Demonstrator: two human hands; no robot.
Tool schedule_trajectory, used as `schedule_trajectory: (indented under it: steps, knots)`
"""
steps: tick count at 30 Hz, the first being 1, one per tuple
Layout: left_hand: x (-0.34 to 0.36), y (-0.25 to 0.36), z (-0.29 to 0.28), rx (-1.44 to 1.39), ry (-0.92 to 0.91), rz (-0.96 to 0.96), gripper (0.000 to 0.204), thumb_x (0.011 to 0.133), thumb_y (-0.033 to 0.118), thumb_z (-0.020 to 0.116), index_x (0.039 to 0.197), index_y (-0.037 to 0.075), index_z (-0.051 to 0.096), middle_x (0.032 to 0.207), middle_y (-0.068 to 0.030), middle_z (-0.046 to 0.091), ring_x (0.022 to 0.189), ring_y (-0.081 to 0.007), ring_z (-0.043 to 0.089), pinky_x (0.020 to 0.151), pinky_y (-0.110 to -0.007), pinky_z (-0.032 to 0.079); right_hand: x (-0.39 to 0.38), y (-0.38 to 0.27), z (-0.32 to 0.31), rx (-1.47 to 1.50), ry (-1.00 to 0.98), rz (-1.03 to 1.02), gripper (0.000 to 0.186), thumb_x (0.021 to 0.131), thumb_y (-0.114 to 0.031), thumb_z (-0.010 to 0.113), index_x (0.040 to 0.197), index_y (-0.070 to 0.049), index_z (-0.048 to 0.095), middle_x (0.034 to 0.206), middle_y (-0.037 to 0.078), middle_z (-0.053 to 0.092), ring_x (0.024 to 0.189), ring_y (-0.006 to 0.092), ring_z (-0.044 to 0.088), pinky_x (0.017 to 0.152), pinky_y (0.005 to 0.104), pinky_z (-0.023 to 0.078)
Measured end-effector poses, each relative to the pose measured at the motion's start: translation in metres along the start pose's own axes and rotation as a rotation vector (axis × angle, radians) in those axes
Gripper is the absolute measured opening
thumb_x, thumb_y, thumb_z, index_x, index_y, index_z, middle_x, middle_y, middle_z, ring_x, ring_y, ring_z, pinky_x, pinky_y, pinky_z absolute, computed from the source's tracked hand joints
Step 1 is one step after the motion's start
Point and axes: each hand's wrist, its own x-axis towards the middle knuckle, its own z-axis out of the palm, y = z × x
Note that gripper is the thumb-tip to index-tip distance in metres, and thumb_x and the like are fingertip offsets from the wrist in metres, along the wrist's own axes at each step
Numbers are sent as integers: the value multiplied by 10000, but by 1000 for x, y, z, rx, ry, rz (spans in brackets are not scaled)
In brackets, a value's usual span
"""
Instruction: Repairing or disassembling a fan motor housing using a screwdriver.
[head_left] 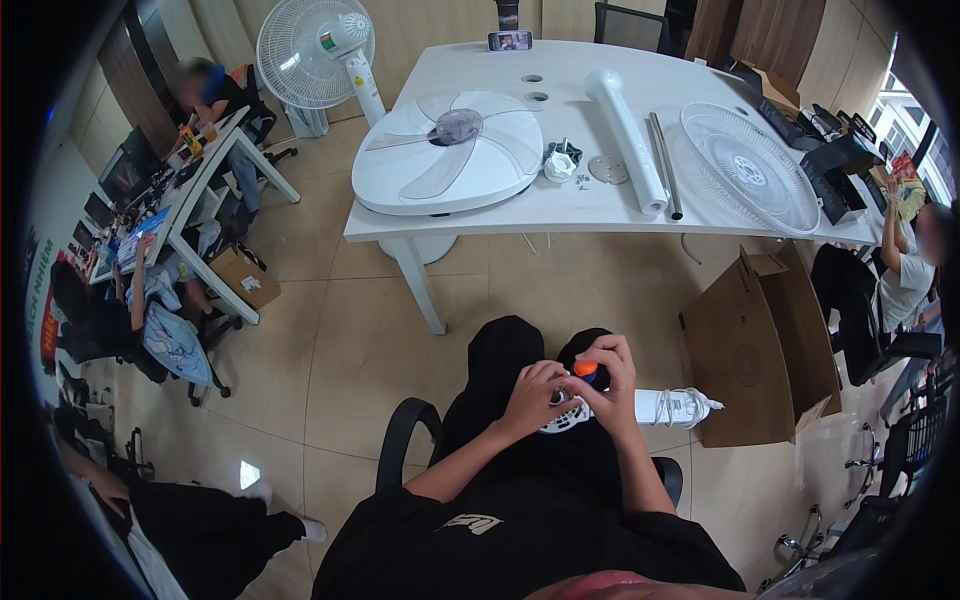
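Note:
On my lap lies a white fan part (561, 424) with a perforated end and a white body (660, 408) with a coiled white cord (691, 406) reaching to the right. My left hand (531, 398) has its fingers curled on the perforated end. My right hand (610, 383) grips an orange-topped tool (585, 371) over that same end, close beside my left fingertips. The tool's tip is hidden by my fingers.
A white table (430, 75) holds fan blades (470, 170), a pole (625, 140), steel tube, grille (720, 155) and small parts. An open cardboard box (730, 360) stands right. A standing fan (295, 55), coworkers at side desks and a person lower left (200, 540) surround me.

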Motion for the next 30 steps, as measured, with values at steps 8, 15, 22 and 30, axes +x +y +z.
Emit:
schedule_trajectory:
  steps: [8, 15, 22, 30]
  knots:
    - [-2, -4, 2, 21, -36, 14, 367, 795, 311, 818, 1020, 64, 664, 1118, -73, 591, 1174, -273, 547, 976, -429, 408, -6, 4, 4, 399, 27, 223, 375, 786, -5, 748, 1140, -58, 636, 1153, 171, 616, 1067, 282, 641, 931, 349, 493]
    - [-2, 1, 2, 6, 7, 9, 330, 827, 379, 798, 923, 91, 669, 1103, -60, 597, 1170, -262, 551, 977, -430, 405, -2, -1, -6, -45, 32, 48, 318, 838, -17, 698, 1149, -47, 635, 1200, 168, 635, 1054, 275, 642, 908, 343, 501]
    - [0, 0, 0, 0, -39, -4, 340, 828, 386, 798, 927, 86, 673, 1133, -71, 609, 1183, -265, 550, 984, -426, 405, 3, -4, 1, 268, 85, 154, 331, 838, -11, 714, 1161, -30, 643, 1109, 148, 651, 986, 295, 652, 870, 337, 514]
    - [-3, -4, 3, 16, -1, 22, 373, 840, 432, 776, 969, 97, 674, 1144, -73, 600, 1186, -276, 552, 968, -426, 409, 2, -6, -1, 103, 48, 89, 259, 855, -28, 651, 1112, -4, 652, 1151, 181, 681, 1057, 291, 661, 955, 393, 505]
